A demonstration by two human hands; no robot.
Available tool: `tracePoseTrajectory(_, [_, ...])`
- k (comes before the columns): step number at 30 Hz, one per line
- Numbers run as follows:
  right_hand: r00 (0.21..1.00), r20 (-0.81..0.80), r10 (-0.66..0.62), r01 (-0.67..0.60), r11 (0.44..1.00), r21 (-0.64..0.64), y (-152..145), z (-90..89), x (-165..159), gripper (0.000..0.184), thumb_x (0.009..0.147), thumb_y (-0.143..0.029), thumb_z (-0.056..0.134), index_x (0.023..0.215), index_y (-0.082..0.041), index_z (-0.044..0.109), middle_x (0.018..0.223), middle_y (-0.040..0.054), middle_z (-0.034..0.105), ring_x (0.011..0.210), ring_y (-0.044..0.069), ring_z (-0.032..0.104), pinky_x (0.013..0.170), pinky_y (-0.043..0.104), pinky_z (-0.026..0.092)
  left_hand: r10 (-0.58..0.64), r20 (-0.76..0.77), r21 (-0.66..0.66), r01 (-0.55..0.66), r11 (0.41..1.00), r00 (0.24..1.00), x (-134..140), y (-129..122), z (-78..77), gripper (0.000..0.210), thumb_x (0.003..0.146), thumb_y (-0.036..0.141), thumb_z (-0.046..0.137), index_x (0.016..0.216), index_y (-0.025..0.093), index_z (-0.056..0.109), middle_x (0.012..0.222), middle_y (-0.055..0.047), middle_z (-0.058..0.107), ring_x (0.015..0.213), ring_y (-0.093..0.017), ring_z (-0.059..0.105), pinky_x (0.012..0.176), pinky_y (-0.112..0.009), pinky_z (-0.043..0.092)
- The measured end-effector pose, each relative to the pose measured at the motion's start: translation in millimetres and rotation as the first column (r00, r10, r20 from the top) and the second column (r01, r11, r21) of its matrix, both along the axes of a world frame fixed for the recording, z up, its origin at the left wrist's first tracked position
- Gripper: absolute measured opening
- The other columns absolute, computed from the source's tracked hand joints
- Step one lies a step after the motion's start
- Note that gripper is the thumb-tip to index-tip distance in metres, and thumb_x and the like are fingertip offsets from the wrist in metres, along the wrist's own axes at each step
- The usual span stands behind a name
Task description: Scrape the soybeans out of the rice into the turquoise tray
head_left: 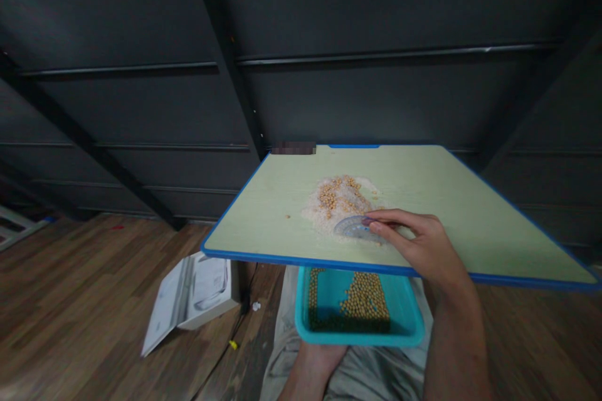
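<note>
Soybeans (339, 195) sit mixed into a rice pile (324, 210) mid-table, just beyond the clear protractor (356, 227). Sorting looks under way: right hand (423, 244), palm down, pinches the protractor flat, ready to rake beans toward the near edge. Left hand (316, 354) props the teal tray (360, 316) below that edge; its grip is hidden.

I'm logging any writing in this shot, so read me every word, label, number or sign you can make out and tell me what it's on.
No text can be read anywhere.
Clear protractor under the right hand: its scale marks are too blurred to read.
White open box on the floor: any print is too small to tell.
Far table edge: a patch is blurred out.
</note>
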State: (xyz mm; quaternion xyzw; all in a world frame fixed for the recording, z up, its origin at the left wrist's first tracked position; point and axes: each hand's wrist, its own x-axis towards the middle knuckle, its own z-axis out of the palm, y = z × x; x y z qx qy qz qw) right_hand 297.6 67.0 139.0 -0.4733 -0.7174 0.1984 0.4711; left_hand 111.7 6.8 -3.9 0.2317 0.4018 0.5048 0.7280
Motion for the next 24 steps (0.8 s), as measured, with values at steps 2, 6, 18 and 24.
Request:
tracePoseTrajectory(2, [1.000, 0.003, 0.015, -0.015, 1.000, -0.023, -0.4, 0.5, -1.5, 0.016, 0.089, -0.026, 0.069, 0.102, -0.030, 0.078, 0.101, -0.0015, 0.080, 0.095, 0.019, 0.074, 0.086, 0.034, 0.058, -0.018, -0.011, 0.002, 0.018, 1.000, 1.000, 0.1, 0.2, -0.5, 0.034, 0.068, 0.055, 0.070, 0.091, 0.030, 0.075, 0.100, -0.005, 0.081, 0.119, -0.038, 0.064, 0.116, -0.060, 0.036])
tracePoseTrajectory(6, [0.999, -0.014, 0.038, -0.038, 0.999, -0.025, -1.6, -0.2, -2.7, 0.015, 0.089, -0.027, 0.070, 0.101, -0.030, 0.078, 0.101, -0.0019, 0.080, 0.093, 0.019, 0.074, 0.084, 0.033, 0.058, -0.058, -0.052, 0.027, 0.060, 0.998, 0.997, -1.1, 0.2, -3.8, 0.041, 0.060, 0.053, 0.078, 0.093, 0.028, 0.076, 0.098, -0.007, 0.082, 0.116, -0.037, 0.066, 0.119, -0.057, 0.031])
tracePoseTrajectory(18, [0.984, 0.008, 0.180, -0.178, 0.977, -0.118, -8.4, 4.4, -5.7, 0.013, 0.085, -0.026, 0.073, 0.096, -0.029, 0.080, 0.096, -0.0014, 0.081, 0.087, 0.019, 0.075, 0.078, 0.031, 0.061, 0.038, 0.006, -0.064, -0.037, 0.997, 0.999, 1.6, 2.5, -17.4, 0.034, 0.076, 0.059, 0.062, 0.097, 0.035, 0.075, 0.100, -0.003, 0.082, 0.123, -0.035, 0.063, 0.115, -0.057, 0.038])
tracePoseTrajectory(24, [0.989, -0.006, 0.147, -0.147, 0.986, -0.077, -8.4, 5.2, -3.9, 0.014, 0.086, -0.027, 0.072, 0.098, -0.029, 0.079, 0.098, -0.0007, 0.080, 0.088, 0.020, 0.075, 0.078, 0.031, 0.061, 0.042, 0.131, -0.091, -0.030, 0.995, 0.991, 3.3, 4.9, -20.3, 0.036, 0.078, 0.058, 0.062, 0.100, 0.032, 0.074, 0.104, -0.005, 0.081, 0.121, -0.034, 0.064, 0.116, -0.058, 0.038])
